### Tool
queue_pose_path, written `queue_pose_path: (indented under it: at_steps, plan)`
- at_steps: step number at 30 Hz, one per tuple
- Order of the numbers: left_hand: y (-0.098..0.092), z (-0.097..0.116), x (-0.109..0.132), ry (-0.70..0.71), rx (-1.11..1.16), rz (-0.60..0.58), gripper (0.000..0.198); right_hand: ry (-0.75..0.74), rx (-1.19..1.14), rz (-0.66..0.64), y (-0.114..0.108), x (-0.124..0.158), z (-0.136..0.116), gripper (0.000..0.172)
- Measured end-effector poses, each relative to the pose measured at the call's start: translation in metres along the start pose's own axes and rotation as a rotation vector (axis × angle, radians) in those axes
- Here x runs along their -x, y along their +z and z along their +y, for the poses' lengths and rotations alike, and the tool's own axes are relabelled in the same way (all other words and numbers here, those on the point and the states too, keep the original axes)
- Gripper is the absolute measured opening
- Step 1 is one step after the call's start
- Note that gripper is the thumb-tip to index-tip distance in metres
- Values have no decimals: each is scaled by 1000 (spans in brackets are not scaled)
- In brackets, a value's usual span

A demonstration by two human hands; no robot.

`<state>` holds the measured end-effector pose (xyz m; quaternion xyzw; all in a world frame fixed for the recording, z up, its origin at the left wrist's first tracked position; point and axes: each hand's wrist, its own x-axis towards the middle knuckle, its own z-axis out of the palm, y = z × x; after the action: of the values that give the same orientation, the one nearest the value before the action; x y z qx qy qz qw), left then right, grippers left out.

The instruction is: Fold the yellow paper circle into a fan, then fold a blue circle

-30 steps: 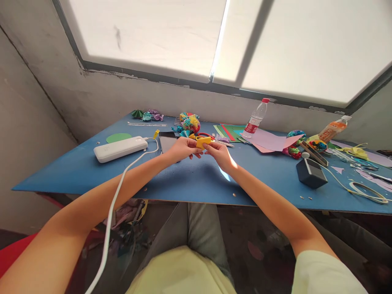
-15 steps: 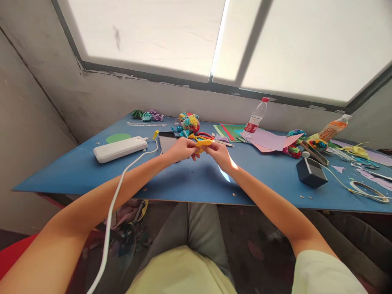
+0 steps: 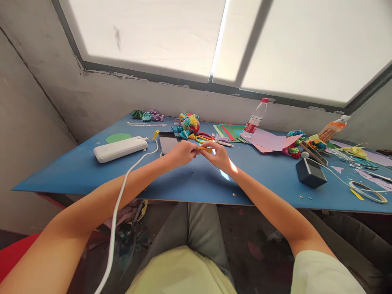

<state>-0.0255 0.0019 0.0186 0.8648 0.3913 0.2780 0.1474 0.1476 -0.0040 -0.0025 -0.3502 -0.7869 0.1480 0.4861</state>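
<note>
Both my hands meet over the middle of the blue table (image 3: 76, 171). My left hand (image 3: 180, 153) and my right hand (image 3: 218, 157) each pinch an end of a small folded piece of yellow paper (image 3: 206, 149), held just above the tabletop. The fingers of both are closed on it. Just behind my hands lie red-and-yellow scissors (image 3: 204, 136), a dark phone (image 3: 168, 142) and a ball of coloured folded paper (image 3: 190, 122).
A white power bank (image 3: 120, 148) with a white cable (image 3: 122, 192) lies at the left, by a green paper disc (image 3: 118, 137). Coloured paper sheets (image 3: 260, 139), a water bottle (image 3: 255, 118), an orange drink bottle (image 3: 332, 130), a dark box (image 3: 310, 173) and tape (image 3: 367, 192) fill the right.
The yellow paper looks smaller and flatter between my fingers than a second ago. Both hands have come slightly lower and closer together.
</note>
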Motion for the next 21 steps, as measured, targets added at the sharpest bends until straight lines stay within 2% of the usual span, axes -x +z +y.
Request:
queue_pose_path:
  at_steps: [6,16,21]
  plan:
    - [2,-4,0,32,-44,-25,23,-87,70,-42,-1,0,-3,16]
    - [-15,1,1,68,-94,-86,24,130,-173,-148,-19,-12,-1,28]
    - [-17,-1,-1,22,39,-136,25,113,-33,-119,-17,-11,-1,39]
